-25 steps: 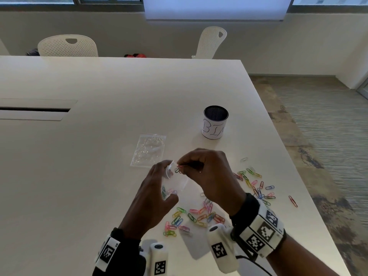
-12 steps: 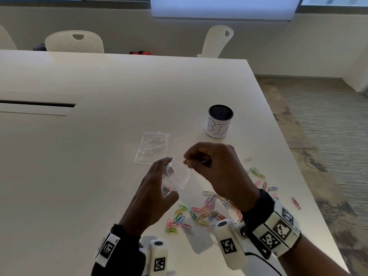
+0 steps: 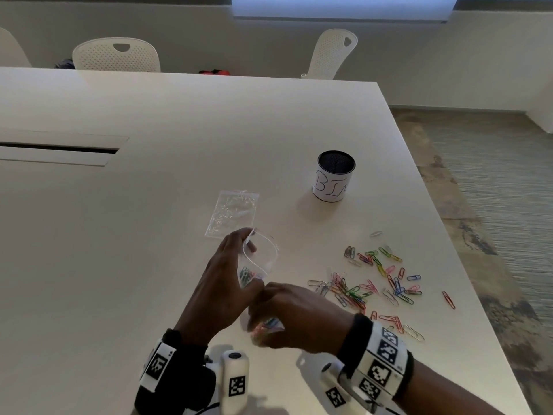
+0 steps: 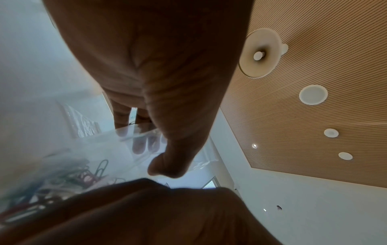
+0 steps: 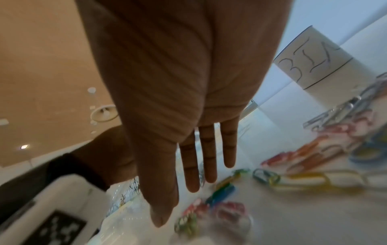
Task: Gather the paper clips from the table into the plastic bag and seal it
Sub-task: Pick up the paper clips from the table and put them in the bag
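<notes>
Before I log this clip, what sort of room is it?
Most likely an office meeting room: a long white table with a cable slot, perforated white chairs along its far side, carpet, and a slatted ceiling with round recessed lights.

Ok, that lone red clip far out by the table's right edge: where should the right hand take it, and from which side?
Judging by its pose, pinch the red clip across its long sides near the middle, from above. It lies flat on the table apart from the clip pile, with nothing crowding it. The right hand should come from the inboard side so a slip does not flick it off the edge.
</notes>
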Available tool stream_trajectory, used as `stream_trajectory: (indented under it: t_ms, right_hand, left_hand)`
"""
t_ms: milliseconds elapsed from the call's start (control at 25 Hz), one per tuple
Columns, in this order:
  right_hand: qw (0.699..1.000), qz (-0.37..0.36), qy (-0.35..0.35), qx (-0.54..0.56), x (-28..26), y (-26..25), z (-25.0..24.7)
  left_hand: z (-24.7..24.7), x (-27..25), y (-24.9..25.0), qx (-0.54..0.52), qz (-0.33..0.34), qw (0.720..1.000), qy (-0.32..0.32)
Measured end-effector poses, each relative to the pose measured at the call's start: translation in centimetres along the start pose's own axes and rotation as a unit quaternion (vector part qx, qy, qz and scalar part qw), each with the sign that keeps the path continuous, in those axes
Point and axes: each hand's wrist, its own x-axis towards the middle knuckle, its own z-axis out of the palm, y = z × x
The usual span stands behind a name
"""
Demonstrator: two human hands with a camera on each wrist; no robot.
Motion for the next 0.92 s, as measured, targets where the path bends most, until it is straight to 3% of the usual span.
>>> stream_trajectory:
  t_ms: [240, 640, 920]
  right_hand:
    - [0.998, -0.038, -0.001, -0.054, -0.2, 1.0, 0.8]
    - [0.997, 0.057, 0.005, -0.059, -3.5, 4.2, -1.8]
    - [0.997, -0.029, -0.022, -0.074, -2.9, 2.9, 0.3]
  left_hand:
    - [-0.1, -0.4, -0.1, 0.007, -0.005, 1.000, 0.008]
    - [0.2, -0.2, 0.1, 0.005, -0.002, 1.000, 0.005]
    - [0.5, 0.1, 0.2, -0.001, -0.001, 1.000, 0.000]
